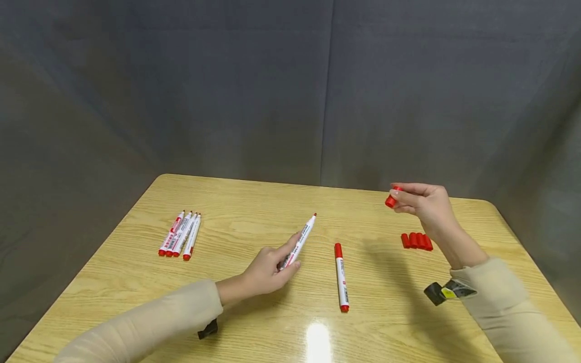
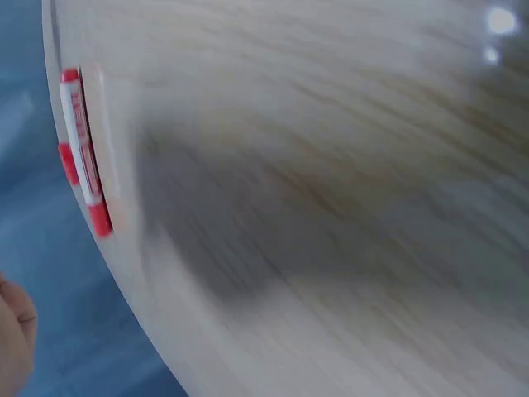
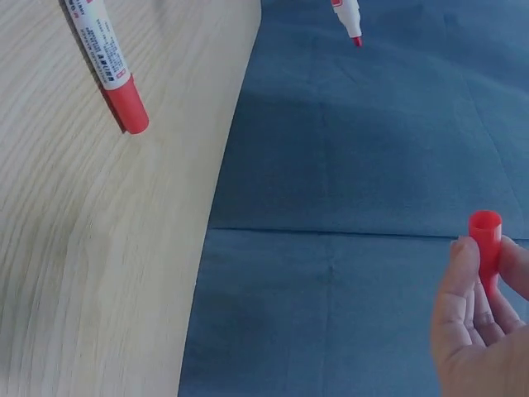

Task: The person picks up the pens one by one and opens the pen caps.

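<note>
In the head view my left hand (image 1: 271,269) grips an uncapped white marker (image 1: 301,242), its red tip pointing up and away. My right hand (image 1: 425,205) is raised at the right and pinches a red marker cap (image 1: 391,200) between thumb and fingers. The right wrist view shows the open end of that red cap (image 3: 486,222) facing up, with the bare tip of the held marker (image 3: 350,18) at the top. Between the two hands, a capped red marker (image 1: 341,278) lies on the table. Only part of the left hand (image 2: 15,335) shows in the left wrist view.
Several uncapped markers (image 1: 180,235) lie side by side at the table's left, tips toward the back. A row of several red caps (image 1: 416,241) lies below the right hand. The wooden table (image 1: 254,201) ends at a dark curtain (image 1: 254,101) behind and at both sides.
</note>
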A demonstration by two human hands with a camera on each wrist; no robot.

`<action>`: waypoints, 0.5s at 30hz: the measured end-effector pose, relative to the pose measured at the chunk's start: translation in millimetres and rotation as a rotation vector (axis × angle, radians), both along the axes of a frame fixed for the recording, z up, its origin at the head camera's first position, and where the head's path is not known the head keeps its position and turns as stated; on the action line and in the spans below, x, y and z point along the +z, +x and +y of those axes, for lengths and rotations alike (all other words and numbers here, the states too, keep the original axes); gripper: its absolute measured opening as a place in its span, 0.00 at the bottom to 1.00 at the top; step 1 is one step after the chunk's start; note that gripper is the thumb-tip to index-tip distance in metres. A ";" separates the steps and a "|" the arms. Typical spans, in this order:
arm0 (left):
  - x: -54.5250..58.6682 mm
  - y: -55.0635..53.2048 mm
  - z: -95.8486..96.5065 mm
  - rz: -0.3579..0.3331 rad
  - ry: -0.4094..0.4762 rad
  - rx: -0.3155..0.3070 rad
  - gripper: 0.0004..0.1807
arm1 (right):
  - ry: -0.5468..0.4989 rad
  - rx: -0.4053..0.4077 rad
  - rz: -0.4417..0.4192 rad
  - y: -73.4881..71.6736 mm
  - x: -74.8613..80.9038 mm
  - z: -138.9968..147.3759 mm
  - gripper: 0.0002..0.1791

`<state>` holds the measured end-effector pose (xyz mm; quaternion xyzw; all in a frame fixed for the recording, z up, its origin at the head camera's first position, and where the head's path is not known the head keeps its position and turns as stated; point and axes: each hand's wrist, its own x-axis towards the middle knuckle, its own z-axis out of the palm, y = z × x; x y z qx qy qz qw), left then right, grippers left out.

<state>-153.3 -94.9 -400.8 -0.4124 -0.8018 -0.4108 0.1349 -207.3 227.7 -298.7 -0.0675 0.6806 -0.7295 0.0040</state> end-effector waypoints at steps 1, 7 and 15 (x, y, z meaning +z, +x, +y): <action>0.7 -1.1 -3.6 0.003 0.006 0.013 0.30 | 0.005 0.001 0.000 0.5 0.4 0.8 0.06; 5.0 -8.2 -26.8 0.002 0.035 0.098 0.30 | 0.016 0.019 -0.007 2.5 2.6 4.9 0.06; 9.1 -11.8 -58.1 0.025 0.030 0.200 0.29 | 0.036 0.024 -0.024 2.8 6.1 9.9 0.06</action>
